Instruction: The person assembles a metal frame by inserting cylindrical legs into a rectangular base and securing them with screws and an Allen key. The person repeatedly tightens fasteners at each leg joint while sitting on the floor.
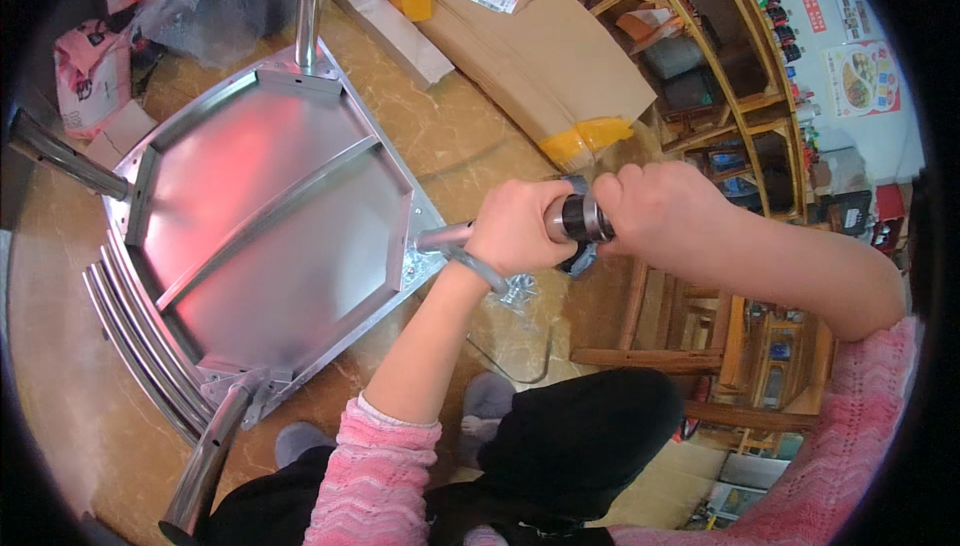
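A silver metal tabletop frame (300, 246) lies underside up on the floor, with chrome tube legs (205, 461) standing at its corners. My left hand (515, 231) wraps round the metal leg (445, 236) at the right corner. At that leg's outer end is a black-and-silver collar (583, 217), partly covered by fingers. My right hand (650, 208) is closed over this end fitting. Behind the hands shows a dark blue-grey part that I cannot make out. A bangle (478, 268) circles my left wrist.
Several curved chrome tubes (145, 336) lie along the frame's left edge. A clear bag of small hardware (518, 291) is below my left hand. A flattened cardboard box (530, 46) lies beyond, and wooden shelving (720, 76) stands at right. Plastic-wrapped packages (215, 11) fill the far left.
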The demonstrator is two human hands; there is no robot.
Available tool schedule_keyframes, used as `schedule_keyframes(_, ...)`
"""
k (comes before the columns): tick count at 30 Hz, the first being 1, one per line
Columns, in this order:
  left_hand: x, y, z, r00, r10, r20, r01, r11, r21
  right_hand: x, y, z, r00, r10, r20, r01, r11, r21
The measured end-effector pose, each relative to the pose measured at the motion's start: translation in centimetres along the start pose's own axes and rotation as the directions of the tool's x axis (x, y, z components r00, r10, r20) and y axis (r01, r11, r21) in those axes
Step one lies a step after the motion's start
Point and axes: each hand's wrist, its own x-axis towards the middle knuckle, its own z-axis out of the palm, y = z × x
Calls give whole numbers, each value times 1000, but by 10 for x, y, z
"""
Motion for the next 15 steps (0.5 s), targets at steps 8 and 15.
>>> schedule_keyframes(8, -4, 0, 4, 999, 1, -44, 0, 1000, 21, 22, 3, -32, 878, 54, 475, -162, 968, 190)
schedule_keyframes(15, -9, -4, 9, 999, 39, -29, -39, 999, 4, 16, -14, -15, 926, -11, 378, 30, 999, -43)
